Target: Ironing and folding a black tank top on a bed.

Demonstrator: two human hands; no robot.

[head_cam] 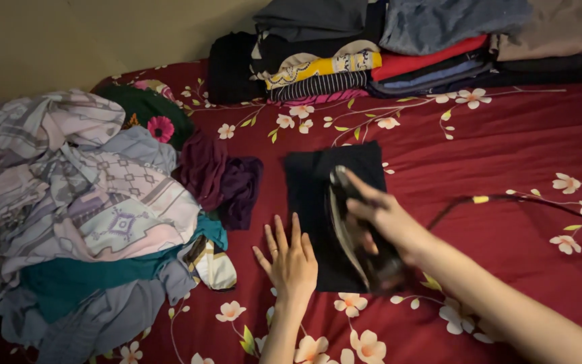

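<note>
- Dim room, a bed point(520, 155) under a dark red sheet with pale flowers, a plain wall at upper left of the frame.
- Dark cloth point(311, 202), folded into a neat rectangle, lies flat at centre frame on the sheet.
- Right hand point(378, 216) is clenched round the handle of an iron point(355, 236), which sits on the right part of the cloth, nose toward the top of the frame; the picture is blurred there, so the iron's exact outline is hard to tell.
- Its cord point(506, 200) trails off to the right edge.
- Left hand point(291, 259) lies released and flat, fingers spread, on the sheet at the cloth's lower left edge, touching it and seeming to pin it.
- Pressing looks to be the step in hand, the folded piece partly covered by the iron.
- A next stroke would call for the flat hand to stay clear of the soleplate and for the cloth to be kept taut, with the cord held off the fabric.
- Heap of unfolded clothes point(82, 209) fills the left of the frame; a purple garment point(223, 182) lies between heap and cloth.
- Folded stack point(372, 54) sits along the top, well apart.
</note>
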